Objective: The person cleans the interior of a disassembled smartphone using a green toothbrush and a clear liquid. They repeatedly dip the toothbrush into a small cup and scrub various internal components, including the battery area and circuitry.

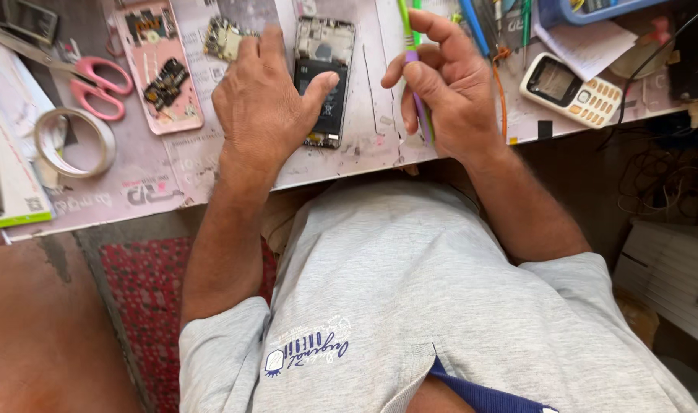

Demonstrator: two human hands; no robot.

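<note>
Two hands at work. Far left of my left hand (263,103) lie a tape roll (70,141), pink scissors (97,84) and a pink back cover (159,65). Left hand lies flat, thumb pressing the opened phone (324,57) just beside it: I judge it light, rigid, fragile, best held by its edges. Right hand (448,84) pinches a green-purple tool (414,69). Beyond it, a white keypad phone (571,90); nothing blocks.

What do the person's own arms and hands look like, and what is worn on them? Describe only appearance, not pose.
Both arms are bare from the short sleeves of a grey T-shirt down, with visible hair on the forearms. The left hand and right hand wear no gloves; no rings, watch or bracelet show. The shirt carries a blue printed emblem on the chest.
</note>
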